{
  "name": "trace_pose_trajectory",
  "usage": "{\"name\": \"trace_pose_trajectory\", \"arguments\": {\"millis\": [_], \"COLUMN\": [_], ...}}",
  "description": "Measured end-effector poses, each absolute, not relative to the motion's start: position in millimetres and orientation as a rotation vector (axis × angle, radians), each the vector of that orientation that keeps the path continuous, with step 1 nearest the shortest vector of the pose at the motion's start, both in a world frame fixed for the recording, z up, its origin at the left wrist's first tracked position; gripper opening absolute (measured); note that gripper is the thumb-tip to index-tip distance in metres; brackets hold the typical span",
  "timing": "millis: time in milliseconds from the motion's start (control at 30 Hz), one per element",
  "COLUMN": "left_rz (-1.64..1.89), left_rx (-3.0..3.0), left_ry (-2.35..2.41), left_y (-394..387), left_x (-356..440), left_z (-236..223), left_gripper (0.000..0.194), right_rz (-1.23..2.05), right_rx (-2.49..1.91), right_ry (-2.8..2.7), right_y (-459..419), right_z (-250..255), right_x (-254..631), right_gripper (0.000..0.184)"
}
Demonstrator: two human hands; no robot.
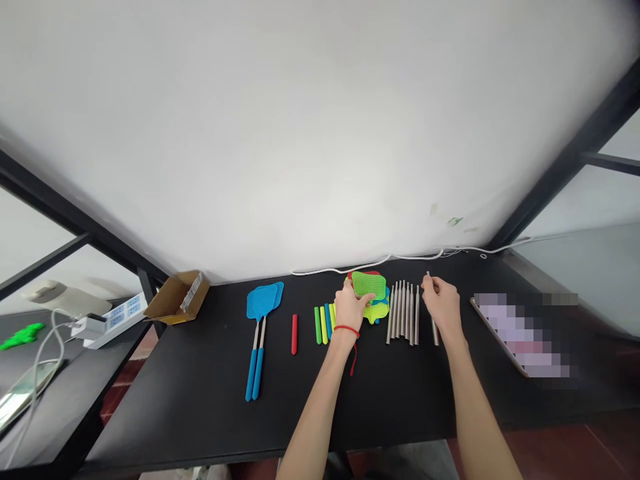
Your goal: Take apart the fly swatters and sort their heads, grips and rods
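Observation:
My left hand (351,308), with a red cord on its wrist, pinches a green fly swatter head (369,284). Beneath that head lies a pile of other swatter heads (378,311) in yellow-green, blue and red, partly hidden. My right hand (442,301) is closed on a thin metal rod (435,332), whose tip shows above the fingers. Between my hands several metal rods (403,312) lie side by side. Left of my left hand is a row of coloured handle sleeves (318,325), partly covered by the hand. A red handle sleeve (295,335) lies apart from them.
Two blue fly swatters (258,357) lie together on the black table (200,400). An open cardboard box (173,300) and a power strip (120,321) are at the left. A blurred flat object (520,337) lies at the right. A white cable (340,270) runs along the wall.

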State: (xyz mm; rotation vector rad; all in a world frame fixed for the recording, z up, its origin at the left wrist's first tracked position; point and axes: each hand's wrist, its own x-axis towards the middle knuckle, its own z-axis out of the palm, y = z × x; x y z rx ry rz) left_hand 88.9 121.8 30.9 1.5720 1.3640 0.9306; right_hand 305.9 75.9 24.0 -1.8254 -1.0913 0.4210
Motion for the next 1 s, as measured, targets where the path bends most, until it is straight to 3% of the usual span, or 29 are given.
{"name": "trace_pose_trajectory", "arguments": {"millis": [133,300,467,700,1000], "left_rz": [0.897,0.970,1.028,0.722,0.505], "left_rx": [1.726,1.776,1.741,1.706,1.726], "left_ry": [1.469,1.587,1.788,2.283,2.334], "left_y": [116.1,94.6,53.7,4.2,13.7], "left_x": [81.1,51.3,-21.3,-122.6,-156.8], "left_z": [36.8,52.0,62.6,47.7,27.6], "left_gripper": [0.057,0.036,0.029,0.025,0.027], "right_rz": [0.240,0.240,0.250,0.281,0.290], "right_rx": [-2.152,-2.301,-2.354,-2.427,-2.432], "right_ry": [-1.088,-1.141,-1.217,-1.191,-1.208], "right_y": [74.3,74.7,76.0,77.3,77.2], "right_z": [18.2,10.1,1.0,-9.1,-10.4], "right_x": [311.4,313.9,316.9,320.3,320.1], "right_gripper": [0.037,0.039,0.040,0.037,0.037]}}
